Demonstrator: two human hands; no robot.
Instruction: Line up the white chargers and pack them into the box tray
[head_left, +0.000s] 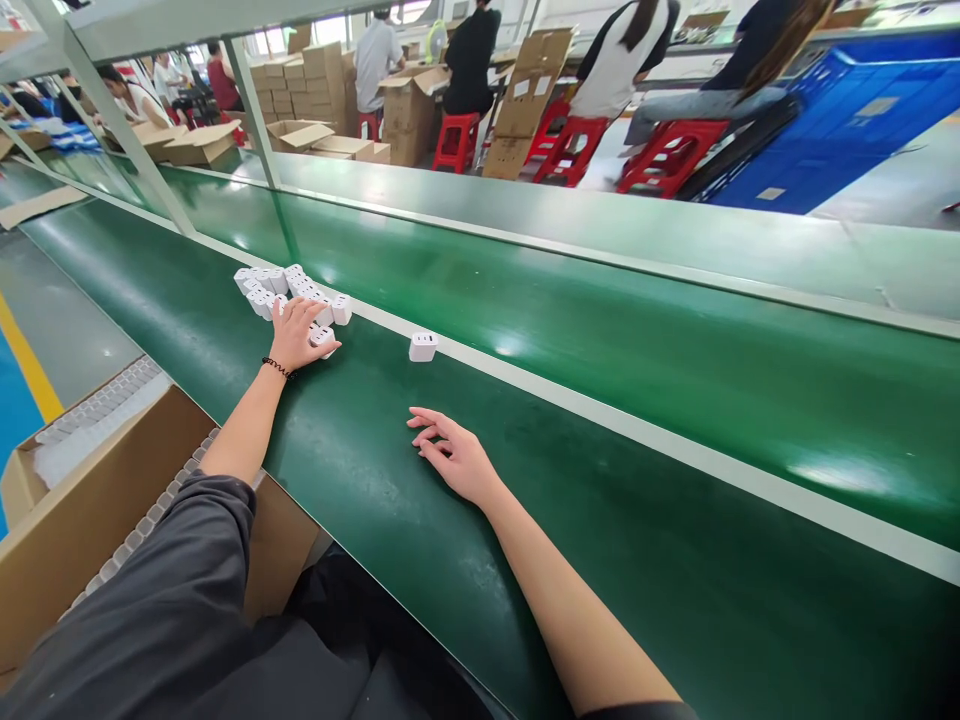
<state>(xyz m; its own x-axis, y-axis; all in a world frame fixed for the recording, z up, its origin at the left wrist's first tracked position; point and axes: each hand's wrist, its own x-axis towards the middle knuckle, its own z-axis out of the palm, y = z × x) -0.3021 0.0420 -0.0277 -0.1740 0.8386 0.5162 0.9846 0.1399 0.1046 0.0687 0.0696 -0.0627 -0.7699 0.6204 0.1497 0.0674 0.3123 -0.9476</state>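
Observation:
Several white wall chargers (296, 282) with port slots stand in a cluster on the green work surface (360, 480). My left hand (296, 335) reaches over the near side of this cluster, its fingers spread and thumb apart. One charger (322, 338) shows between thumb and forefinger; whether they press on it I cannot tell. A single charger (424, 347) stands apart to the right, by the white strip. Below it my right hand (456, 458) hovers with loosely curved fingers apart, holding nothing.
A long white strip (600, 407) divides the green surface lengthwise. Metal posts (124, 130) rise at the left. Below the near edge, an open cardboard box (97, 510) holds rows of clear-looking trays. People sit on red stools (454, 142) beyond, near stacked cartons and blue bins (840, 125).

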